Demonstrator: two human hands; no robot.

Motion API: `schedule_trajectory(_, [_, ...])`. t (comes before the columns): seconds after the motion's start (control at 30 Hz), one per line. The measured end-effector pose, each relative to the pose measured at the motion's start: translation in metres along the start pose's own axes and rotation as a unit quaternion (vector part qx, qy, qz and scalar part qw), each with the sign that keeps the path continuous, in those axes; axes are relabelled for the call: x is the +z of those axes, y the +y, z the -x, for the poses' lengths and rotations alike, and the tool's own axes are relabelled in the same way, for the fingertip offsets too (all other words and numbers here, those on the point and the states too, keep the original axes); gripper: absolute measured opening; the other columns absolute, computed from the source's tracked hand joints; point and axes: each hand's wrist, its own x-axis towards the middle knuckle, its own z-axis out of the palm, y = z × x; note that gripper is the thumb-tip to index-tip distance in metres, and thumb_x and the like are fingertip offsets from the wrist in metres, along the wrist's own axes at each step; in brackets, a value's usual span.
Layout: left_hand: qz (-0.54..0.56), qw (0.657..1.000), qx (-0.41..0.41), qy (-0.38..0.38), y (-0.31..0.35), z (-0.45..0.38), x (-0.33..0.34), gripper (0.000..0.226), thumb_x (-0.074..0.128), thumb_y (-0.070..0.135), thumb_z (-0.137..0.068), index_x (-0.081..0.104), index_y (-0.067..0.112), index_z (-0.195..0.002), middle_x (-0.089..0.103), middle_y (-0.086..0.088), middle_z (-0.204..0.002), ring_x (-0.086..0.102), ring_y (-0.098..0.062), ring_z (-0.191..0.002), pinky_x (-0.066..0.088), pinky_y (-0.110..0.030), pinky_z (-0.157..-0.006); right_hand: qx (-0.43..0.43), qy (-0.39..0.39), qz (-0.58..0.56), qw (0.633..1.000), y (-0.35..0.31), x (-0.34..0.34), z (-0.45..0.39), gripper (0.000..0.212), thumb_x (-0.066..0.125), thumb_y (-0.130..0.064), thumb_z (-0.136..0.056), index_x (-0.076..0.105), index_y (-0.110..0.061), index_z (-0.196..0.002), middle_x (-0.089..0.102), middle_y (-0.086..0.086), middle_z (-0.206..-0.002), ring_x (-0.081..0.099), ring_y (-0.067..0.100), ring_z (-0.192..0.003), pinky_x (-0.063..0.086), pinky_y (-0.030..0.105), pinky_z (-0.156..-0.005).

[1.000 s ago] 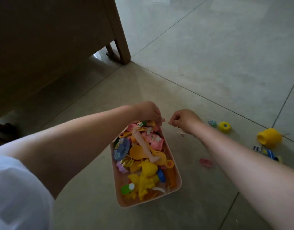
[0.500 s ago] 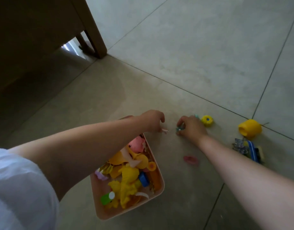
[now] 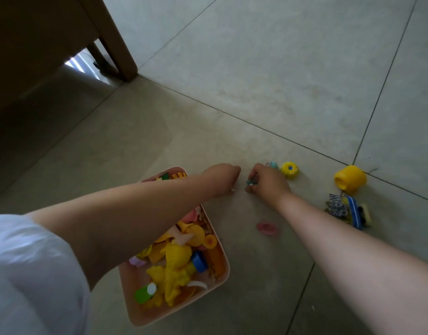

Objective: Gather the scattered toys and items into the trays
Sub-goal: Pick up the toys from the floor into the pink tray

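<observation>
Both hands have dropped to the floor tiles since a second ago. The right hand [image 3: 268, 181] is now pinching a tiny teal plastic trinket [image 3: 250, 182]; the left hand [image 3: 221, 177] is curled over a small pale bit [image 3: 233, 190], grip unclear. The pink plastic tray [image 3: 174, 313], piled with yellow toys, sits under the left forearm. The yellow flower-shaped toy [image 3: 290, 169], yellow plastic cup [image 3: 350, 178] and pink clip [image 3: 268, 228] lie loose, so plenty's left.

A pink tray [image 3: 174, 308] sits on the floor, heaped with mostly yellow toys [image 3: 176, 264]. Right of it, apart on the tiles, lie a pink piece [image 3: 268, 228], yellow flower [image 3: 290, 169], yellow cup [image 3: 350, 179] on its side, and striped bits [image 3: 346, 210]
</observation>
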Motion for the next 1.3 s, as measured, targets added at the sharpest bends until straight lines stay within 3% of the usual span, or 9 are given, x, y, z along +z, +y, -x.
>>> schedule_trajectory(0.13, [0.014, 1.000, 0.011, -0.004, -0.002, 0.008, -0.005, 0.026, 0.065, 0.016, -0.085, 0.057, 0.008, -0.107, 0.062, -0.014, -0.109, 0.057, -0.031, -0.100, 0.036, -0.029, -0.070, 0.022, -0.024, -0.017, 0.999, -0.002, -0.003, 0.001, 0.030, 0.078, -0.018, -0.072, 0.062, -0.016, -0.098, 0.067, 0.007, -0.097, 0.063, 0.024, -0.095, 0.045, 0.027, -0.075])
schedule_trajectory(0.27, [0.120, 0.992, -0.011, 0.020, -0.016, 0.018, -0.032, 0.022, 0.069, 0.015, -0.084, 0.063, 0.013, -0.104, 0.068, -0.007, -0.095, 0.061, -0.020, -0.072, 0.046, -0.026, -0.063, 0.024, -0.038, -0.067, 0.997, -0.017, -0.009, 0.003, 0.021, 0.077, -0.022, -0.076, 0.068, -0.020, -0.096, 0.065, 0.003, -0.084, 0.062, 0.016, -0.077, 0.044, 0.022, -0.062])
schedule_trajectory(0.4, [0.218, 0.974, -0.035, 0.045, -0.034, 0.036, -0.059, 0.015, 0.067, 0.013, -0.085, 0.065, 0.009, -0.099, 0.069, -0.006, -0.078, 0.060, -0.011, -0.056, 0.051, -0.020, -0.051, 0.017, -0.066, -0.171, 0.983, -0.045, -0.013, 0.008, 0.020, 0.078, -0.022, -0.078, 0.070, -0.018, -0.095, 0.073, 0.009, -0.079, 0.064, 0.015, -0.065, 0.056, 0.032, -0.072])
schedule_trajectory(0.57, [0.219, 0.971, -0.068, 0.062, -0.060, 0.067, -0.071, 0.010, 0.071, 0.019, -0.084, 0.066, 0.014, -0.091, 0.069, 0.000, -0.076, 0.060, -0.002, -0.050, 0.051, -0.016, -0.049, -0.008, -0.146, -0.204, 0.968, -0.090, -0.011, 0.021, 0.024, 0.079, -0.018, -0.078, 0.066, -0.013, -0.097, 0.072, 0.008, -0.079, 0.065, 0.016, -0.066, 0.055, 0.029, -0.064])
schedule_trajectory(0.77, [0.219, 0.969, -0.107, -0.046, -0.077, 0.095, -0.067, 0.006, 0.064, 0.015, -0.089, 0.070, 0.015, -0.089, 0.066, 0.000, -0.069, 0.061, -0.010, -0.055, 0.049, -0.017, -0.049, -0.066, -0.268, -0.091, 0.957, -0.122, -0.013, 0.030, 0.025, 0.076, -0.035, -0.079, 0.072, -0.021, -0.098, 0.070, -0.005, -0.084, 0.057, 0.008, -0.073, 0.043, 0.022, -0.059])
schedule_trajectory(0.93, [0.161, 0.979, -0.125, 0.007, -0.081, 0.095, -0.062, 0.012, 0.066, 0.026, -0.087, 0.075, 0.020, -0.093, 0.070, 0.003, -0.083, 0.062, -0.010, -0.067, 0.049, -0.020, -0.061, -0.063, -0.173, -0.043, 0.982, -0.118, -0.011, 0.029, 0.021, 0.073, -0.035, -0.083, 0.069, -0.018, -0.094, 0.065, -0.002, -0.088, 0.060, 0.013, -0.077, 0.051, 0.030, -0.068])
schedule_trajectory(1.1, [0.139, 0.980, -0.138, 0.045, -0.077, 0.082, -0.059, 0.017, 0.065, 0.028, -0.088, 0.073, 0.018, -0.100, 0.069, 0.002, -0.093, 0.062, -0.015, -0.088, 0.050, -0.031, -0.084, -0.049, -0.234, 0.044, 0.970, -0.119, 0.016, 0.039, 0.036, 0.048, -0.044, -0.097, 0.064, -0.013, -0.089, 0.070, 0.011, -0.092, 0.066, 0.026, -0.084, 0.050, 0.031, -0.073])
schedule_trajectory(1.23, [0.143, 0.979, -0.131, 0.062, -0.068, 0.067, -0.058, 0.016, 0.064, 0.024, -0.089, 0.073, 0.016, -0.098, 0.070, 0.001, -0.091, 0.063, -0.015, -0.082, 0.050, -0.027, -0.075, -0.084, -0.203, 0.157, 0.963, -0.121, 0.029, 0.037, 0.032, 0.037, -0.019, -0.101, 0.060, -0.002, -0.115, 0.061, 0.016, -0.121, 0.059, 0.031, -0.111, 0.044, 0.032, -0.082])
schedule_trajectory(1.3, [0.158, 0.977, -0.118, 0.085, -0.061, 0.061, -0.061, 0.017, 0.061, 0.020, -0.091, 0.073, 0.014, -0.101, 0.071, -0.002, -0.094, 0.065, -0.015, -0.081, 0.053, -0.028, -0.075, -0.079, -0.175, 0.170, 0.967, -0.118, 0.027, 0.035, 0.029, 0.038, -0.011, -0.099, 0.059, -0.001, -0.116, 0.061, 0.016, -0.121, 0.059, 0.032, -0.111, 0.042, 0.032, -0.077])
